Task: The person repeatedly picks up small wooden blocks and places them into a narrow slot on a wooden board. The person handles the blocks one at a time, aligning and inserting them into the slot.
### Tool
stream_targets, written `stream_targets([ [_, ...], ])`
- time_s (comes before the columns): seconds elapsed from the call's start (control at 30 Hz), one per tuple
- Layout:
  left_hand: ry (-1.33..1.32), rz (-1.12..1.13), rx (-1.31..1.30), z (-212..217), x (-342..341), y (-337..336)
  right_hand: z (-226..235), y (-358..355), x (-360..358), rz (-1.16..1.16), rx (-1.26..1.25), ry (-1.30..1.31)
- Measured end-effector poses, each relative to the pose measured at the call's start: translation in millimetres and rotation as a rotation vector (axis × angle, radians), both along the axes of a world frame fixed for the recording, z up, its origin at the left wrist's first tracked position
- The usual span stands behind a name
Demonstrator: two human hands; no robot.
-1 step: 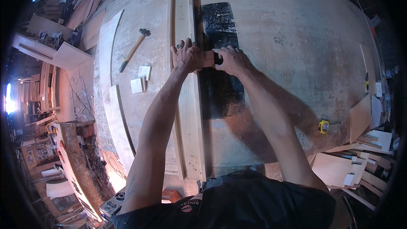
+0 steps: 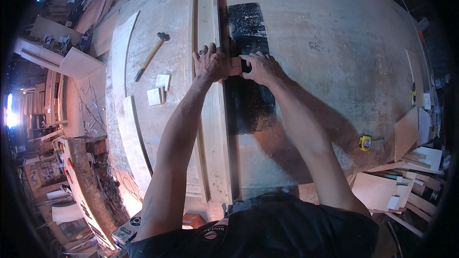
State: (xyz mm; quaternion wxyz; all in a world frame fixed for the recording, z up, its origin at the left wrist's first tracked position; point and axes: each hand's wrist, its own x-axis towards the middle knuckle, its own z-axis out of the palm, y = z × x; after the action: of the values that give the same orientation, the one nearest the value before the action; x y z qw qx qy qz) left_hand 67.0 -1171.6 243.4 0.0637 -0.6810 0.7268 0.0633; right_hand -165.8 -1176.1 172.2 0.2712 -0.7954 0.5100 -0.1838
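A long pale wooden plank (image 2: pixel 219 129) with a raised strip along its left edge runs away from me across the worktable. My left hand (image 2: pixel 210 64) lies over it, fingers bent and gripping its width. Against the plank's right side is a small reddish-brown wooden block (image 2: pixel 235 66), partly covered by my fingers. My right hand (image 2: pixel 263 68) pinches the block's right end between thumb and fingers. Both hands meet around the block, above a black painted patch (image 2: pixel 251 110) on the tabletop. The undersides of my fingers are hidden.
Left of the plank lie a hammer (image 2: pixel 152 57), small square wood pieces (image 2: pixel 157 95) and pale thin strips (image 2: pixel 136 131). A yellow tape measure (image 2: pixel 366 142) rests near the worktable's (image 2: pixel 325 62) right edge. Boards and offcuts (image 2: pixel 382 191) are stacked at lower right; timber clutters the left side.
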Motion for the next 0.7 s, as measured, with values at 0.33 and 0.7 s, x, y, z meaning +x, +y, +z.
stream_targets([
  [0.33, 0.05, -0.105, -0.153, -13.9, 4.3, 46.2, 52.3, 44.3, -20.1, 0.08, 0.099, 0.092],
  [0.7, 0.363, -0.216, -0.097, 43.5, -6.9, 298.3, 41.9, 301.3, -14.9, -0.322, 0.144, -0.616],
])
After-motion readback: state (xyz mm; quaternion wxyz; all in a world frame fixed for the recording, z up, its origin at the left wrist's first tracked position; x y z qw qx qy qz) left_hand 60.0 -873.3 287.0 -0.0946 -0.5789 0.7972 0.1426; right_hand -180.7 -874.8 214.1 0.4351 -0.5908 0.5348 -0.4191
